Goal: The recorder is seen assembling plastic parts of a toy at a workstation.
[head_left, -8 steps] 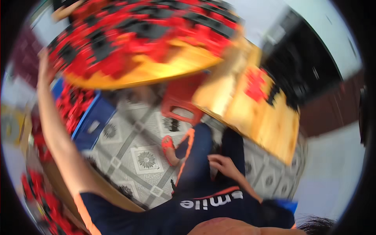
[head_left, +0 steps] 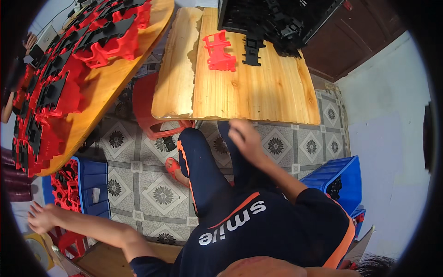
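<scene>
My left hand (head_left: 42, 218) is stretched out to the left with its fingers spread and nothing in it. It is beside a blue bin (head_left: 94, 187) holding red plastic parts (head_left: 66, 184). My right hand (head_left: 245, 140), slightly blurred, hovers over my thigh just short of the wooden table's (head_left: 258, 99) front edge. Its fingers are loosely bent and a little apart, with no object visible in them. On that table lie a red plastic frame (head_left: 220, 51) and, to its right, a black plastic bracket (head_left: 252, 49).
A black crate (head_left: 318, 27) of black parts stands at the table's back right. Red-and-black assemblies (head_left: 53, 94) crowd a rounded table (head_left: 104, 87) at left, with another person's hand (head_left: 30, 40) beyond. A red stool (head_left: 146, 108) and another blue bin (head_left: 346, 177) flank me.
The view has swung right, bringing the wooden table to the front. My left hand has drawn back from the rounded table's edge; my right hand has moved from my lap toward the wooden table.
</scene>
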`<state>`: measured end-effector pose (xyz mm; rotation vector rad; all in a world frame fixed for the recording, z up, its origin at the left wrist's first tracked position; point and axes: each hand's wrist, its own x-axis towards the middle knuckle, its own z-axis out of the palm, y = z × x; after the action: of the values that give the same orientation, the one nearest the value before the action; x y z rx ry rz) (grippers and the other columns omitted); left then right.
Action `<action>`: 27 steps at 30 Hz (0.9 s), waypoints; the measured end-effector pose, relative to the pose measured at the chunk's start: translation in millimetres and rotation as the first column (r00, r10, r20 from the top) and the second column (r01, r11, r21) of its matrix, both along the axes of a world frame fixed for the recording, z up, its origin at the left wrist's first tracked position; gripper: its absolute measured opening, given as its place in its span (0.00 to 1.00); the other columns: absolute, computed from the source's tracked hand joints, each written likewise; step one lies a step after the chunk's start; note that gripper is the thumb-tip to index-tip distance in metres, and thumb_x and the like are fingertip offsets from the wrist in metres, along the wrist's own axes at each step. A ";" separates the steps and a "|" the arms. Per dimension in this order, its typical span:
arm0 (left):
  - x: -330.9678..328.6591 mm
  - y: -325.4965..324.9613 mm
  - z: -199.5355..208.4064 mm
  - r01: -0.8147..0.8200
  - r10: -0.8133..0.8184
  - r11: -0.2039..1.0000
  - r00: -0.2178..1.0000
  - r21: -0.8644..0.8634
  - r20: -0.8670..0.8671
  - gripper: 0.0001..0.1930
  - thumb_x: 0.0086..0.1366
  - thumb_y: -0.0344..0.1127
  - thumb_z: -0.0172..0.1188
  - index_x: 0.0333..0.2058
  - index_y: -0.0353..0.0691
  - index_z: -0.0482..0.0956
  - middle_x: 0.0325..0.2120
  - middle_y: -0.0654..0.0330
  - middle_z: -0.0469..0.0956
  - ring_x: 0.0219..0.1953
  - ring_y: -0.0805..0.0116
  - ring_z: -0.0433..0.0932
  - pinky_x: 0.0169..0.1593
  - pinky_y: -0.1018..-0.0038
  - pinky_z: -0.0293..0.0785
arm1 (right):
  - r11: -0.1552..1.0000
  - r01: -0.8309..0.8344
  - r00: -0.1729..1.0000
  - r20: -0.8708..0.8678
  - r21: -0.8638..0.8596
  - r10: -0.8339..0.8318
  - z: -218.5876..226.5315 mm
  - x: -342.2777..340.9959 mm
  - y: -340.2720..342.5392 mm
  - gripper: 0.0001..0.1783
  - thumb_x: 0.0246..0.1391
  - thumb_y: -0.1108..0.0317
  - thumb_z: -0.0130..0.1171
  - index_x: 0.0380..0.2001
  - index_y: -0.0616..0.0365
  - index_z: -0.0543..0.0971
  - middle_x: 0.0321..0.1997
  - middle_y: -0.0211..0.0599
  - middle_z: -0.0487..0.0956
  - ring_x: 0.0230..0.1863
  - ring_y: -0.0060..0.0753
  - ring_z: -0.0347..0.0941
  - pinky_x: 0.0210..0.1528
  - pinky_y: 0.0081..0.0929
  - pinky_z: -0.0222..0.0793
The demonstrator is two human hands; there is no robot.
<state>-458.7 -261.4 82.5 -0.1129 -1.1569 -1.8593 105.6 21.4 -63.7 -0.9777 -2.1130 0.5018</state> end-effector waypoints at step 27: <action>418.6 288.0 -131.7 0.810 -0.790 -0.421 -0.548 0.409 0.273 0.45 0.59 0.53 0.65 0.68 0.49 0.50 0.64 0.60 0.61 0.65 0.61 0.62 0.66 0.58 0.59 | 0.982 0.056 0.995 0.075 0.180 -0.070 17.6 41.6 273.7 0.11 0.54 0.74 0.58 0.42 0.55 0.81 0.41 0.36 0.76 0.42 0.39 0.75 0.43 0.32 0.72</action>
<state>-40.1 26.5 -49.2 -1.1927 -1.5966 -3.7863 147.2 295.1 -46.1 -0.9720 -2.1489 0.2402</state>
